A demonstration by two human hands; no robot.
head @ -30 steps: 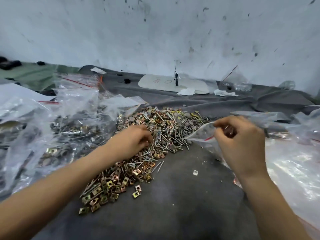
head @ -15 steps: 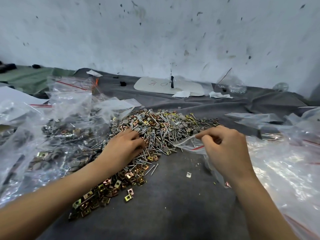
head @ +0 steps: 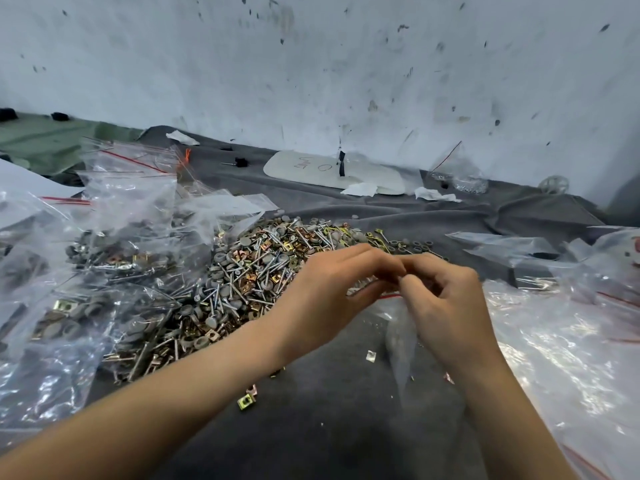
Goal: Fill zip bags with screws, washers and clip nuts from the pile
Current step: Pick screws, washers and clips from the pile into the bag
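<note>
Head view showed your left hand and right hand both pinching the mouth of a zip bag just right of the pile; filled bags lay left; much hardware remained, so I judged you roughly midway.

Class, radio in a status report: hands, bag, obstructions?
Right hand pinches zip bag mouth. Left hand meets it there, grip hidden. Pile just behind, path clear.

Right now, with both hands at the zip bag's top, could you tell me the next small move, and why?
Probably spread the mouth open: the left hand and right hand both pinch the zip bag's red-striped top, it hangs limp and looks nearly empty, and the pile lies just beyond the left hand.
</note>
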